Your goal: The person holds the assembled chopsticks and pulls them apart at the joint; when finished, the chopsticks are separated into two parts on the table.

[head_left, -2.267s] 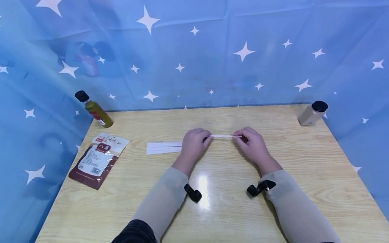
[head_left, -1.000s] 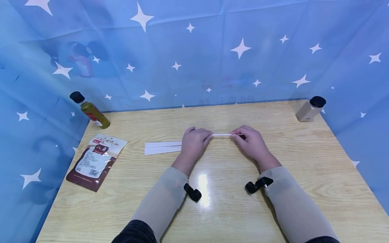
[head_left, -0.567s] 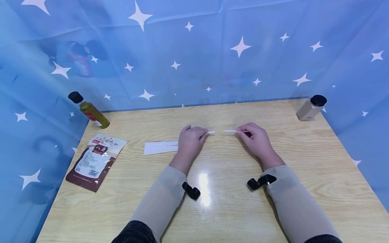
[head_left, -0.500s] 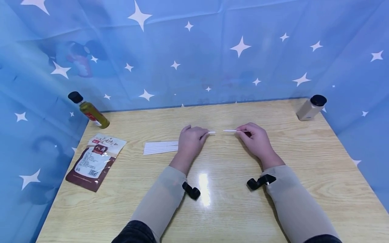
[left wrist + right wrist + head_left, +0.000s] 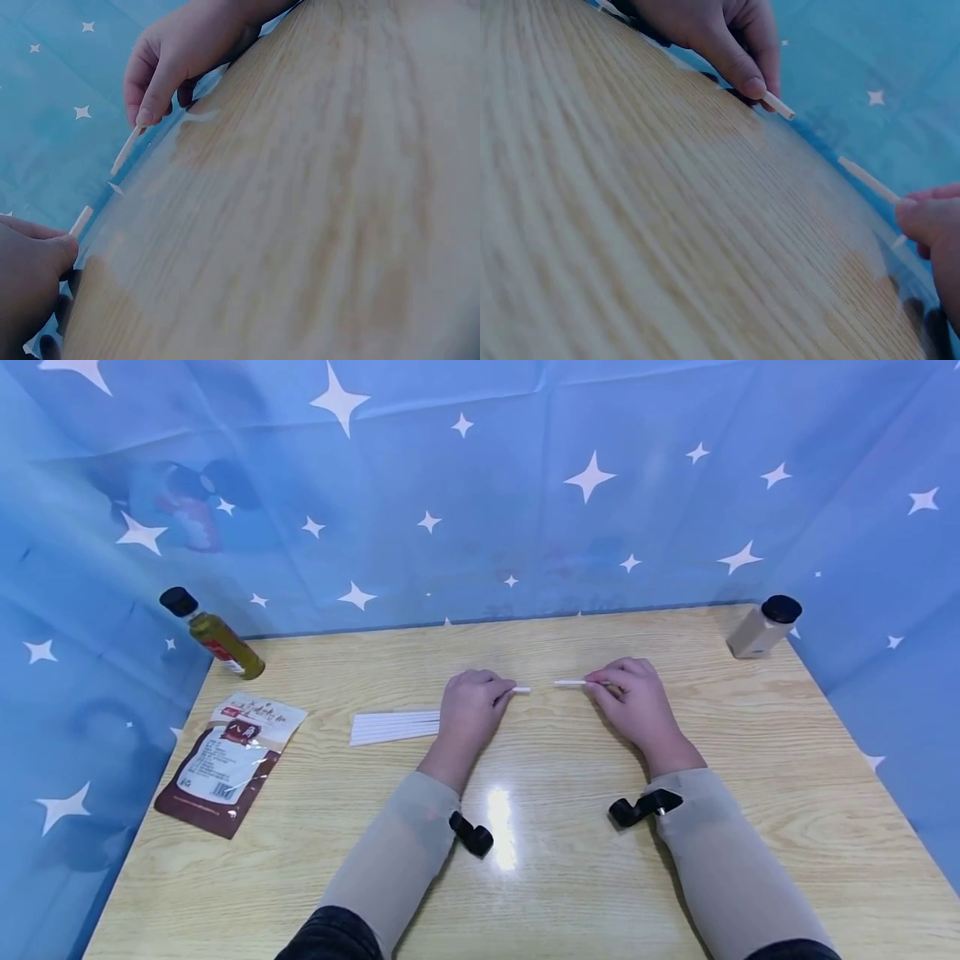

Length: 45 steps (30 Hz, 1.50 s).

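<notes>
My left hand (image 5: 471, 706) pinches a short piece of a thin white stick (image 5: 522, 689) between thumb and forefinger. My right hand (image 5: 630, 706) pinches the other white piece (image 5: 570, 682) the same way. The two broken ends face each other across a small gap, just above the table. In the right wrist view, the left hand's piece (image 5: 780, 105) looks blunt, while the right hand's piece (image 5: 870, 178) narrows toward its free end. Beside and partly behind my left hand lies a row of similar white sticks (image 5: 393, 727); their right ends are hidden by the hand.
An oil bottle (image 5: 225, 646) with a black cap stands at the back left corner. In front of it lies a brown and white spice pouch (image 5: 225, 768). A black-capped jar (image 5: 761, 631) stands at the back right. Starred blue cloth (image 5: 510, 527) hangs behind the wooden table (image 5: 555, 877).
A single white stick spanned both hands earlier; it has come apart into two pieces. The hands have drawn slightly apart, each keeping one piece. In the last half second they barely moved.
</notes>
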### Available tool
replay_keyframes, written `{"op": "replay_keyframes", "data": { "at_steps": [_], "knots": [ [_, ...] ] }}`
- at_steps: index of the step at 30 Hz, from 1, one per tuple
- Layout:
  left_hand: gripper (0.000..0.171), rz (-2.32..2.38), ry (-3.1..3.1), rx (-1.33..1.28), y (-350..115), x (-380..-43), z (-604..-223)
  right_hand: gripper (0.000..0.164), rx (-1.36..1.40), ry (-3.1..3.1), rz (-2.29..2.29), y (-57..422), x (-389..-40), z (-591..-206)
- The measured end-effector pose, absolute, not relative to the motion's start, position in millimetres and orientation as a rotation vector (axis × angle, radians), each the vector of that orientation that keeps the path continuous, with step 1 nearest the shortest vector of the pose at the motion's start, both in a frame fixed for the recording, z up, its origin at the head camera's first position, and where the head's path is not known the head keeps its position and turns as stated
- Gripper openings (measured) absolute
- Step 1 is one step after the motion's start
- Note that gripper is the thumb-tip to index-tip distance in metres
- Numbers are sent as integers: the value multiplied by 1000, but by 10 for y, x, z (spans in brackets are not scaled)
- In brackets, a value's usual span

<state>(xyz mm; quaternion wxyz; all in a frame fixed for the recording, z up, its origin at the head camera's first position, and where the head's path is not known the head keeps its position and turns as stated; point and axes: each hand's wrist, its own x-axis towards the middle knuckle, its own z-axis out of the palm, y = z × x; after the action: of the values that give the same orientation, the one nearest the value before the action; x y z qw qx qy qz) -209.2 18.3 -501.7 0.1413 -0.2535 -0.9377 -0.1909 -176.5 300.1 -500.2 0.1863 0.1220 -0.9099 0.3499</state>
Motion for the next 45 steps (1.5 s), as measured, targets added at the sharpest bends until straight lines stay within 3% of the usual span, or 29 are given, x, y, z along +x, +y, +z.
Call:
{"op": "replay_keyframes", "data": {
  "at_steps": [13,35,45],
  "knots": [
    [14,-545,-2686,-610,310,-2094,-5030,8,221,-2652,927,3032,-1778,-4984],
    [15,-573,-2738,-501,343,-2107,-5046,15,298,-2693,924,3139,-1828,-5001],
    [13,-603,-2713,-498,351,-2122,-5063,9,229,-2688,926,3115,-1827,-4992]
  ]
}}
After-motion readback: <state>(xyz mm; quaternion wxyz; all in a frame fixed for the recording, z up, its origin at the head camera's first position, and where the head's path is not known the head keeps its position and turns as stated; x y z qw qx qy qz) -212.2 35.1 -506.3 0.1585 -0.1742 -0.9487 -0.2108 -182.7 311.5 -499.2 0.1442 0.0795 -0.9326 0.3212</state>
